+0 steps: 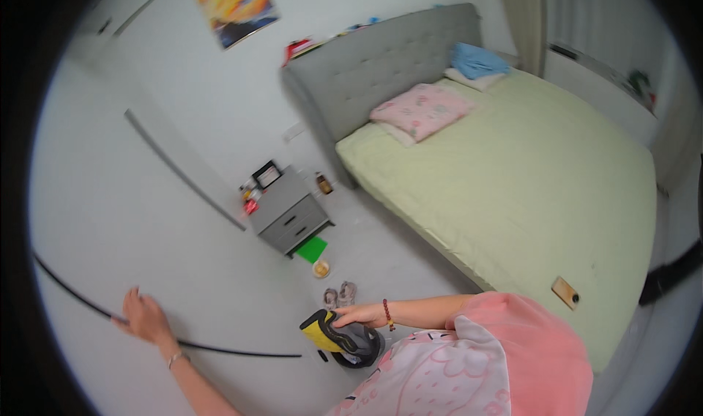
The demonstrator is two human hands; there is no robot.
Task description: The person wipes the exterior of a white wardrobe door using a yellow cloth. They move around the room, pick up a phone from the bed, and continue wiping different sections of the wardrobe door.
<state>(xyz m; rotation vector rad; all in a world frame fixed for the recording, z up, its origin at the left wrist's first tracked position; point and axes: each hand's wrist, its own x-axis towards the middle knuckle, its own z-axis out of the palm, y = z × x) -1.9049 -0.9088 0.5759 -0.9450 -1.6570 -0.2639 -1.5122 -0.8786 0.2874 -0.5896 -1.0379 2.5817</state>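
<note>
My left hand (146, 319) reaches to a pale wall-like panel (95, 233) on the left. Its fingertips touch a long black strip (234, 352) that runs across the panel, and the fingers look apart. In front of my body, my right hand (359, 315) is closed on a soft-looking yellow and dark grey item (320, 333), its exact kind unclear. Just below that hand, a rounded dark grey shape (370, 346) shows, partly covered; I cannot tell whether it belongs to the held item.
A grey two-drawer nightstand (289, 207) stands ahead, with a brown bottle (324, 183) beside it. A pair of shoes (340, 295) and a small round container (321, 269) are on the floor. At right, a phone (565, 292) lies on the bed (512, 196).
</note>
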